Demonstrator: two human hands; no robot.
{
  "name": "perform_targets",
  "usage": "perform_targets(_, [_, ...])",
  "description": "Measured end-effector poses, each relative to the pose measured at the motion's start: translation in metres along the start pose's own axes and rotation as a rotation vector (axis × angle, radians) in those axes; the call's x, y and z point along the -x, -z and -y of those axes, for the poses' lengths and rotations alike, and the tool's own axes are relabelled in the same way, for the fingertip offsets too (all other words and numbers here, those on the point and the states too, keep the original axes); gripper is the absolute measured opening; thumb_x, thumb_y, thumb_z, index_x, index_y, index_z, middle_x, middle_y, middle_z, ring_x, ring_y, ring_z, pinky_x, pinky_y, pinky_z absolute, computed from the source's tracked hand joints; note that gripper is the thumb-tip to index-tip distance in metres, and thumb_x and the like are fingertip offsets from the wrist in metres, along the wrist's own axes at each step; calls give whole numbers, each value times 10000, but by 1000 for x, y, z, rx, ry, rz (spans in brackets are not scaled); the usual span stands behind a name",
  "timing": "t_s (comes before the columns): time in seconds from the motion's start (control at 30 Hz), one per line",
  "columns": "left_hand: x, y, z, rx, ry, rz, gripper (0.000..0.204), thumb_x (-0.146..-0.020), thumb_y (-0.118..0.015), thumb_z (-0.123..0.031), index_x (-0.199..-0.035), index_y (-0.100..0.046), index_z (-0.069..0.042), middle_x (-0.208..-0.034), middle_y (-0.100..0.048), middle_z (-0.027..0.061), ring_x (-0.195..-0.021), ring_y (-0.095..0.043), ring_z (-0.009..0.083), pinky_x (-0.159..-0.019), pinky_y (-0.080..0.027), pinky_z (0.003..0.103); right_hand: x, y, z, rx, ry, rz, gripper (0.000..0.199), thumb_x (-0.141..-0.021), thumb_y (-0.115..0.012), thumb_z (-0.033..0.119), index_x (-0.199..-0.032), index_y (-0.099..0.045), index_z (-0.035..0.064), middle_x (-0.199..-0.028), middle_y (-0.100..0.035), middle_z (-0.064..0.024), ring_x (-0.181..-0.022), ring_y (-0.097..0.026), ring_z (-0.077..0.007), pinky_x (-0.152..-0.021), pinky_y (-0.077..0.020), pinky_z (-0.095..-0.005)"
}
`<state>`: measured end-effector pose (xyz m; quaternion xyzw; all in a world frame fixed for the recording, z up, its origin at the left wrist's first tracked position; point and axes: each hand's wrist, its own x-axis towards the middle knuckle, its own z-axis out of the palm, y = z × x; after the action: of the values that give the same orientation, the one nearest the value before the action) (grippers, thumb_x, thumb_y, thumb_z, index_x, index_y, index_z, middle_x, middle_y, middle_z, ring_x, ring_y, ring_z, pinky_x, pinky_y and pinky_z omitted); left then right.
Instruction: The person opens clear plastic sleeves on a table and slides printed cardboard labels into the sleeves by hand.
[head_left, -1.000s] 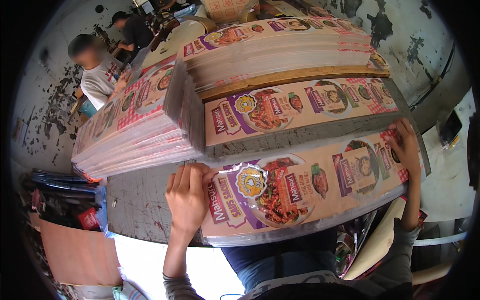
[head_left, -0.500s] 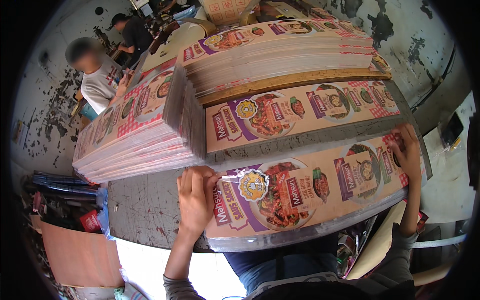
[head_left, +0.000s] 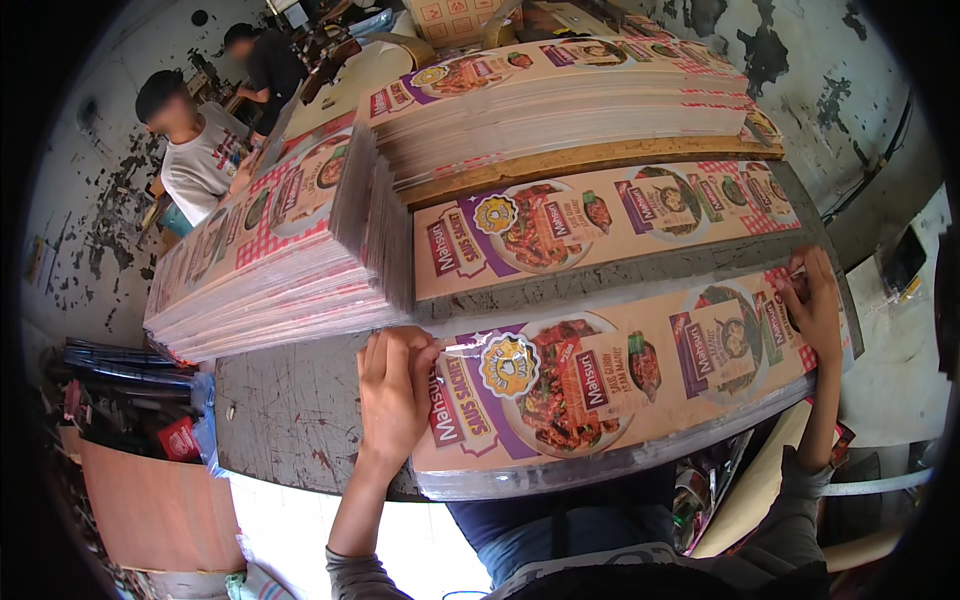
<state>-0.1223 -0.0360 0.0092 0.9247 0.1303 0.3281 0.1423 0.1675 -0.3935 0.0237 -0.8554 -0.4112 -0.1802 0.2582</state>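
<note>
A stack of long, glossy printed sheets [head_left: 655, 390], tan with food pictures and clear plastic film along the edges, lies at the front of the table. My left hand [head_left: 393, 392] is closed at its far left corner, thumb and forefinger pinching the clear film edge. At the far right corner, my right hand [head_left: 818, 310] has bent fingers with thumb and forefinger together on the top sheet's edge. The top sheet lies nearly flat between both hands. Just beyond is another flat printed sheet [head_left: 625, 222], touched by neither hand.
Tall piles of similar sheets stand at the left [head_left: 270, 270] and the back [head_left: 560, 110]. A wooden strip [head_left: 600, 165] runs before the back pile. The scratched grey tabletop [head_left: 285, 415] shows at left. Two people [head_left: 205, 155] are at the far left, beside a peeling wall.
The bright glare by my left fingers has shrunk and the film there looks flatter. Both hands stay almost in place. The nearer person at far left has shifted slightly.
</note>
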Motion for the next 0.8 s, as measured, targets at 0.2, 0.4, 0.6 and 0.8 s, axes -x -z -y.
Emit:
perform_targets(0.2, [-1, 1, -1, -21, -14, 5, 105, -804, -593, -29, -849, -498, -21, -819, -551, 68, -737, -521, 252, -723, -352, 360, 0, 0, 1, -21, -33, 20, 271, -696, -640, 25, -886, -450, -9, -873, -439, -120, -762, -436, -289, -631, -387, -320])
perform_targets(0.4, [0, 0, 0, -23, -3, 21, 114, -804, -597, -36, -854, -496, -24, -834, -542, 69, -756, -516, 250, -724, -353, 365, 0, 0, 1, -18, -18, 32, 268, -690, -624, 13, -888, -444, -9, -870, -431, -124, -777, -436, -292, -644, -390, -322])
perform_targets(0.6, [1, 0, 1, -49, 10, 32, 118, -803, -595, -35, -863, -494, -24, -845, -533, 70, -763, -509, 255, -724, -354, 369, -1, -1, -1, -6, -10, 43, 272, -685, -616, 10, -892, -440, -9, -851, -421, -121, -771, -431, -285, -645, -385, -329])
perform_targets(0.8, [0, -1, 3, -30, 5, 33, 117, -803, -591, -29, -867, -492, -20, -845, -533, 74, -759, -509, 259, -727, -356, 372, -1, -1, -2, -10, -30, 45, 272, -684, -613, 20, -891, -438, -10, -835, -413, -118, -771, -420, -294, -665, -373, -343])
